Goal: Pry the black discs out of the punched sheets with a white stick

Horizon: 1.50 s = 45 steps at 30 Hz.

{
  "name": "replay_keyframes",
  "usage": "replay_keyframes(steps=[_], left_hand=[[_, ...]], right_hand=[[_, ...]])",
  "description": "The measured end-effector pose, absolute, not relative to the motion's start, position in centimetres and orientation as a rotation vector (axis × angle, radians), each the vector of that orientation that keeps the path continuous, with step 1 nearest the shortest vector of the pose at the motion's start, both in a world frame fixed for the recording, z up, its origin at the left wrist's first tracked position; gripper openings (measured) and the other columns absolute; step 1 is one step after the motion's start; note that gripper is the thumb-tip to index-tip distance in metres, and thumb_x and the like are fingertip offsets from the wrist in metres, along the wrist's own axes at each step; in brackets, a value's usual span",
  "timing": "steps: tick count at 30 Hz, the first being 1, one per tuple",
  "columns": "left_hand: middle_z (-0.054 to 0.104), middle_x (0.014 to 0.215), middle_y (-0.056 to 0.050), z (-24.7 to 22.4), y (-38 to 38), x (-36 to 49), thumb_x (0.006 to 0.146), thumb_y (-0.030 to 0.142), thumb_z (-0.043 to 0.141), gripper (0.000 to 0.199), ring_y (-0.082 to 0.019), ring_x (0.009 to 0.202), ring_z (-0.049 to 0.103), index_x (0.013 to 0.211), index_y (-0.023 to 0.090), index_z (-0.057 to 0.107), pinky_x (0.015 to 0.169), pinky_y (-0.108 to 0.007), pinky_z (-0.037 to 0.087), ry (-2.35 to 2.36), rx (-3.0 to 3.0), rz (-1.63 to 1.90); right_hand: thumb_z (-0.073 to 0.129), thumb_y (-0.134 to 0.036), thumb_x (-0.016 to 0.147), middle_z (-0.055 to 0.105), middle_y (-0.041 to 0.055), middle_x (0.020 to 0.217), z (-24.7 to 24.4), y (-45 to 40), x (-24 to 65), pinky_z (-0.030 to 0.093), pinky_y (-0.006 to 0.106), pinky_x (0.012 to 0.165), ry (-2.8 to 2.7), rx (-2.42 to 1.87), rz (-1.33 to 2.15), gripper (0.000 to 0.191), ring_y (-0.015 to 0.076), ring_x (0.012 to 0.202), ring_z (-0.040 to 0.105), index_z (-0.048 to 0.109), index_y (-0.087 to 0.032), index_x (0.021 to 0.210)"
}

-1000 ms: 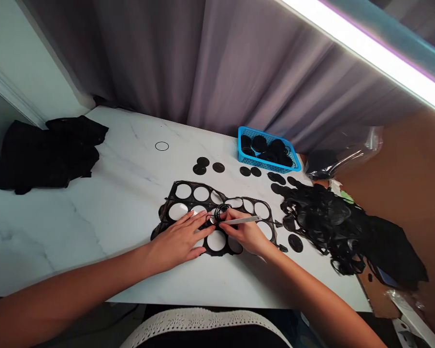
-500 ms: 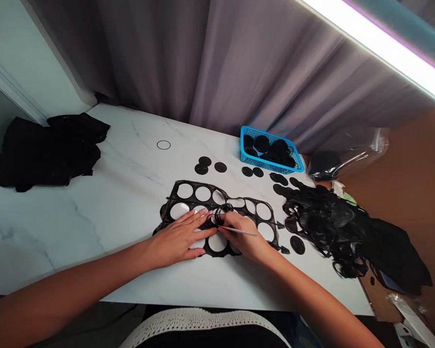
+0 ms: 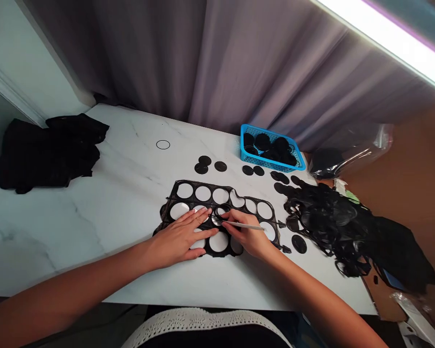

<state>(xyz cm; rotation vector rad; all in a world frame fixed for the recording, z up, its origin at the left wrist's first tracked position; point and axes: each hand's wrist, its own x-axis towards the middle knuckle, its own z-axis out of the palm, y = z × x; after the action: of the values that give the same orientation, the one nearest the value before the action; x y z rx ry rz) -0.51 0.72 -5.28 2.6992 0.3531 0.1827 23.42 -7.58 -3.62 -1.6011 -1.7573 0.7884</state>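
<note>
A black sheet with rows of round holes (image 3: 194, 202) lies on the table. My left hand (image 3: 181, 237) is spread flat on its left part, fingers apart, pressing it down. My right hand (image 3: 250, 232) pinches a thin silver tool (image 3: 248, 226) over the middle of the sheet. Whether it is tweezers or a pick, I cannot tell. Several thin black rings (image 3: 224, 210) are bunched at the right fingertips; how they are held is partly hidden. The sheet's edge is bent near a hole above the right hand.
Behind the sheet lie loose black discs (image 3: 221, 166) and a single thin ring (image 3: 163, 144). A blue basket (image 3: 271, 164) holds black round pieces. Black scrap (image 3: 326, 217) is heaped at the right, black sheets (image 3: 47, 154) at the left. A clear bag (image 3: 362, 150) stands at the back right.
My right hand has shifted slightly right, and more of the tool shows. The bunched rings sit flatter, and the sheet's upper edge has changed shape. My left hand stays put.
</note>
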Motion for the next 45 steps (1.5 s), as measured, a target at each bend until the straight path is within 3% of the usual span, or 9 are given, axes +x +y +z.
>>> replay_keyframes(steps=[4, 17, 23, 29, 33, 35, 39, 42, 45], left_hand=[[0.013, 0.166, -0.007, -5.0, 0.7, -0.4, 0.095, 0.038, 0.063, 0.060, -0.031, 0.151, 0.019, 0.150, 0.035, 0.040, 0.121, -0.047, 0.022, 0.347, 2.701, 0.166], [0.012, 0.166, -0.007, -5.0, 0.8, -0.4, 0.095, 0.038, 0.062, 0.060, -0.032, 0.151, 0.019, 0.150, 0.035, 0.040, 0.121, -0.048, 0.023, 0.349, 2.697, 0.157], [0.012, 0.166, -0.005, -5.1, 0.8, -0.4, 0.095, 0.039, 0.062, 0.058, -0.031, 0.151, 0.020, 0.149, 0.036, 0.041, 0.122, -0.048, 0.021, 0.352, 2.696, 0.164], [0.009, 0.166, -0.004, -5.2, 0.9, -0.5, 0.095, 0.041, 0.061, 0.057, -0.030, 0.151, 0.020, 0.148, 0.036, 0.042, 0.122, -0.045, 0.021, 0.345, 2.691, 0.181], [0.011, 0.166, -0.003, -5.3, 0.8, -0.7, 0.097, 0.039, 0.060, 0.055, -0.031, 0.150, 0.021, 0.149, 0.036, 0.041, 0.122, -0.045, 0.020, 0.333, 2.686, 0.225], [0.012, 0.166, -0.004, -5.2, 0.8, -0.9, 0.098, 0.039, 0.059, 0.055, -0.031, 0.150, 0.021, 0.149, 0.035, 0.041, 0.122, -0.046, 0.021, 0.323, 2.702, 0.242], [0.030, 0.160, -0.011, -4.4, 1.0, -0.6, 0.097, 0.042, 0.060, 0.052, -0.035, 0.146, 0.031, 0.145, 0.031, 0.046, 0.115, -0.049, 0.033, 0.344, 2.765, 0.267], [0.052, 0.139, -0.015, -3.2, 2.0, 1.0, 0.098, 0.039, 0.056, 0.038, -0.035, 0.131, 0.049, 0.133, 0.025, 0.058, 0.102, -0.049, 0.046, 0.480, 2.783, 0.311], [0.053, 0.139, -0.013, -2.7, 3.8, 3.5, 0.099, 0.033, 0.055, 0.034, -0.033, 0.131, 0.048, 0.132, 0.025, 0.059, 0.103, -0.049, 0.043, 0.476, 2.801, 0.311]], right_hand=[[0.060, -0.025, 0.091, 0.069, 0.0033, 0.090, -3.2, -7.6, 23.3, 0.044, 0.028, 0.071, -1.655, -1.559, 0.988, 0.027, 0.0181, 0.086, 0.064, 0.047, -0.021, 0.068], [0.060, -0.025, 0.092, 0.069, 0.0037, 0.094, -3.5, -7.8, 23.4, 0.043, 0.028, 0.070, -1.694, -1.553, 0.950, 0.026, 0.0168, 0.082, 0.061, 0.048, -0.020, 0.069], [0.056, -0.020, 0.094, 0.067, 0.0049, 0.092, -3.7, -7.9, 23.0, 0.047, 0.030, 0.071, -1.911, -1.546, 0.722, 0.021, 0.0177, 0.081, 0.060, 0.049, -0.022, 0.075], [0.045, -0.016, 0.099, 0.066, 0.0124, 0.116, -4.0, -8.4, 22.4, 0.050, 0.036, 0.082, -2.286, -1.456, 0.326, 0.016, 0.0239, 0.099, 0.057, 0.056, -0.021, 0.088], [0.044, -0.020, 0.097, 0.067, 0.0111, 0.101, -3.3, -5.8, 26.3, 0.049, 0.038, 0.082, -1.920, -1.664, 0.095, 0.015, 0.0249, 0.093, 0.058, 0.057, -0.021, 0.089], [0.049, -0.027, 0.094, 0.066, 0.0082, 0.090, -2.8, -4.3, 28.9, 0.048, 0.037, 0.077, -1.550, -1.806, 0.033, 0.015, 0.0234, 0.084, 0.059, 0.055, -0.022, 0.081], [0.069, -0.038, 0.081, 0.061, 0.0013, 0.075, -1.9, -3.3, 31.3, 0.049, 0.030, 0.065, -1.041, -1.712, 0.506, 0.032, 0.0174, 0.073, 0.058, 0.046, -0.022, 0.066], [0.081, -0.038, 0.071, 0.064, 0.0020, 0.080, -1.5, -4.1, 30.5, 0.049, 0.023, 0.056, -0.754, -1.438, 1.055, 0.042, 0.0174, 0.082, 0.064, 0.042, -0.022, 0.066], [0.086, -0.032, 0.067, 0.068, 0.0055, 0.090, -1.6, -4.8, 29.1, 0.048, 0.019, 0.051, -0.528, -1.231, 1.346, 0.045, 0.0194, 0.094, 0.069, 0.042, -0.022, 0.067]])
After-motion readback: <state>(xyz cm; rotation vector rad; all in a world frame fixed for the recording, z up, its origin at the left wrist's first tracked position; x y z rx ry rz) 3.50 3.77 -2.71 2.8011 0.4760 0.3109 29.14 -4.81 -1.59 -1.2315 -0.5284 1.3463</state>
